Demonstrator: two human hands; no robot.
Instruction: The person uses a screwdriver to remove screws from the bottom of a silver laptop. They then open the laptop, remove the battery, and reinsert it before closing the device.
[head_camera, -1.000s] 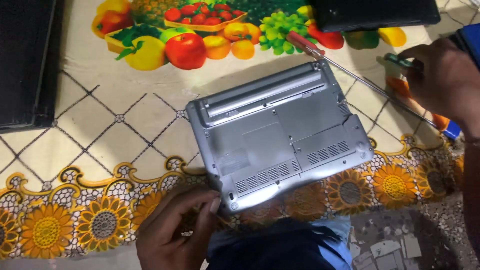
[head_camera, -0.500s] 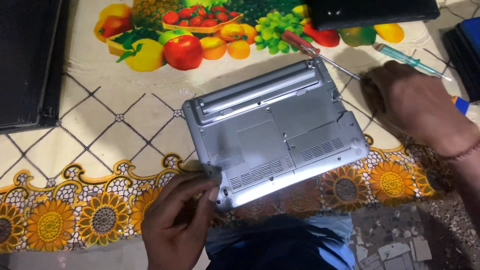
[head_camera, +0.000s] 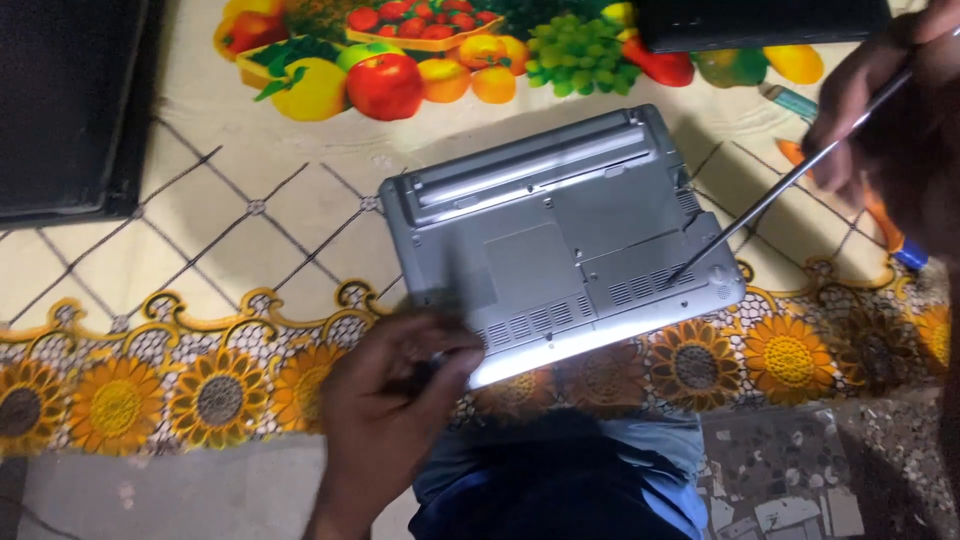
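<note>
A small silver laptop (head_camera: 560, 235) lies upside down on a table covered with a printed cloth (head_camera: 250, 230) showing fruit and sunflowers. My left hand (head_camera: 385, 405) grips the laptop's near left corner, fingers curled over the edge. My right hand (head_camera: 900, 110) at the upper right holds a long thin screwdriver (head_camera: 780, 185); its tip rests on the vented panel near the laptop's right end.
A large dark flat device (head_camera: 70, 100) lies at the far left. Another black device (head_camera: 760, 22) sits at the top right. Other screwdrivers (head_camera: 790, 100) with coloured handles lie under my right hand. My knee in blue cloth (head_camera: 560, 480) is below the table edge.
My right hand picked up the long screwdriver and brought its tip down onto the laptop's right side. My left hand stayed at the near left corner.
</note>
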